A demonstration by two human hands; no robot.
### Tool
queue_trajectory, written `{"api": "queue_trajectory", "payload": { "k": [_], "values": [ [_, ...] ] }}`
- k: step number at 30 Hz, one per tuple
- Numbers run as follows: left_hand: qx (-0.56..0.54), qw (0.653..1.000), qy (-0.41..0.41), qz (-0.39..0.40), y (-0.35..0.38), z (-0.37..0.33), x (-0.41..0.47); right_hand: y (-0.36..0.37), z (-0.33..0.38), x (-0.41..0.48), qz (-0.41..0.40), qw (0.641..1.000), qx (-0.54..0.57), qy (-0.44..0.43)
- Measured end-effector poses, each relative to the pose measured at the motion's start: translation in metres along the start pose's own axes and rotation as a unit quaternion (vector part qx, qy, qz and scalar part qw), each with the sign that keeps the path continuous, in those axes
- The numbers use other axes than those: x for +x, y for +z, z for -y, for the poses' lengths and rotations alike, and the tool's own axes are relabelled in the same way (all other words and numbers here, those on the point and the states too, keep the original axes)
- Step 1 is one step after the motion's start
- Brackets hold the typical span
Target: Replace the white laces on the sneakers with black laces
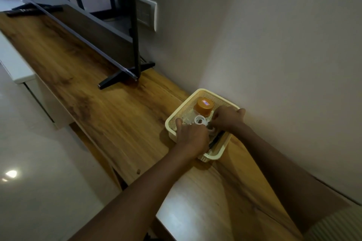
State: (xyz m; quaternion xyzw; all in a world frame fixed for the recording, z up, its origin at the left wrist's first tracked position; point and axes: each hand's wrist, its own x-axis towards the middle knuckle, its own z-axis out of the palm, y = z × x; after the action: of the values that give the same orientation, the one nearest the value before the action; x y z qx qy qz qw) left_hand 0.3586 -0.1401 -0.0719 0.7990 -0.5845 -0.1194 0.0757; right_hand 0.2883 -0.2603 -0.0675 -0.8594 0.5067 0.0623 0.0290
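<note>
Seen from the head camera looking down, a person is reaching both bare arms forward over a long wooden tabletop [117,115] that is running along a pale wall [274,45]. A cream perforated basket [182,106] is sitting on the tabletop right against the wall, and both hands are dipping into it. The left hand [193,136] is hanging over the basket's near side with its fingers curling downward; whether they are gripping anything cannot be told. The right hand [228,118] is lying across the basket's wall-side edge, its fingers bending in toward the middle, and what they are holding, if anything, is hidden. Between the hands a white ring-shaped cap [200,119] is showing, and behind it a jar with an orange lid [204,106] is standing. A dark strip-like item [216,140], possibly the black laces but too blurred to confirm, is lying in the basket's near right corner. Farther left, a flat television [94,35] is standing on the tabletop.
</note>
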Motion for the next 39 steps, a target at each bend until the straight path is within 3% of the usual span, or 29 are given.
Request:
{"api": "queue_trajectory", "payload": {
  "k": [7, 10, 12, 16, 19, 22, 27, 39],
  "values": [
    [0.036, 0.999, -0.009, 0.006, 0.001, -0.002, 0.003, 0.005, -0.004, 0.009, 0.052, 0.996, 0.068, -0.034],
    [0.025, 0.999, -0.009, 0.037, -0.003, 0.0, 0.002, -0.008, -0.008, 0.005, 0.016, 0.99, 0.139, -0.019],
    [-0.031, 0.999, -0.013, 0.017, -0.008, 0.004, -0.001, -0.017, -0.013, -0.007, -0.042, 0.98, 0.191, 0.022],
    [-0.117, 0.98, -0.106, -0.124, -0.02, 0.037, -0.013, -0.014, -0.022, -0.046, -0.174, 0.907, 0.364, 0.122],
    [-0.197, 0.957, -0.189, -0.095, -0.022, 0.066, -0.023, 0.003, -0.012, -0.08, -0.142, 0.876, 0.434, 0.158],
    [-0.298, 0.934, -0.181, -0.074, -0.022, 0.062, -0.029, 0.018, 0.001, -0.096, -0.122, 0.842, 0.497, 0.174],
    [-0.398, 0.898, -0.168, -0.085, -0.017, 0.033, -0.024, 0.019, -0.002, -0.101, -0.17, 0.817, 0.503, 0.225],
    [-0.429, 0.87, -0.228, -0.086, -0.015, 0.028, -0.01, 0.012, -0.018, -0.108, -0.157, 0.818, 0.508, 0.219]
  ]
}}
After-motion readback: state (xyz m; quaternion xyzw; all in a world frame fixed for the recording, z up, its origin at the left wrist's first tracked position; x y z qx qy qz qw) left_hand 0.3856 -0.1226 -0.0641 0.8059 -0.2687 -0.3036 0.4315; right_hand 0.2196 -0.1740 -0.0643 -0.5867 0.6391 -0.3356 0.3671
